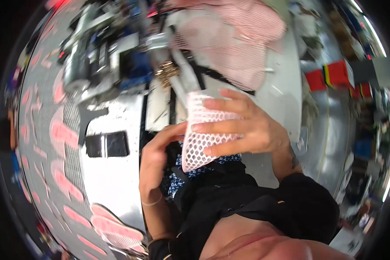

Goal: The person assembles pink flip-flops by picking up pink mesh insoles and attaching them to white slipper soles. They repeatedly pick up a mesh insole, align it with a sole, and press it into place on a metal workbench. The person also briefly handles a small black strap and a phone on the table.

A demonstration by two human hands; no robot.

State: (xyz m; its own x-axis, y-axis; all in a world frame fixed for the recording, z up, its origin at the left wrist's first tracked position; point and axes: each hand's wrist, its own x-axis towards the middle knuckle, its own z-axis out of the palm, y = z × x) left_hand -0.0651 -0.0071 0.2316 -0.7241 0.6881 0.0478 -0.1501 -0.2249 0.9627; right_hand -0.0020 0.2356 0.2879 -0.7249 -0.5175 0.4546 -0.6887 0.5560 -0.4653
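In front of my body is a pale pink mesh shoe upper [198, 151] with large holes, its lower tip pointing toward my lap. My right hand [251, 125] lies across its right side, fingers spread over the front and gripping it. From the left, my left hand [155, 158] holds the near-left edge; its fingertips pass partly behind the mesh and are hidden. Just beyond the upper, a brass-coloured machine part [167, 73] and a pale metal arm are blurred.
A sewing machine [78, 69] stands at the far left. A black phone [107, 144] rests on the white tabletop [112, 177]. Pink mesh pieces [229, 47] are piled at the far right of the table. Pink sole-shaped pieces [115, 227] lie near left; a red box [340, 74] is off to the right.
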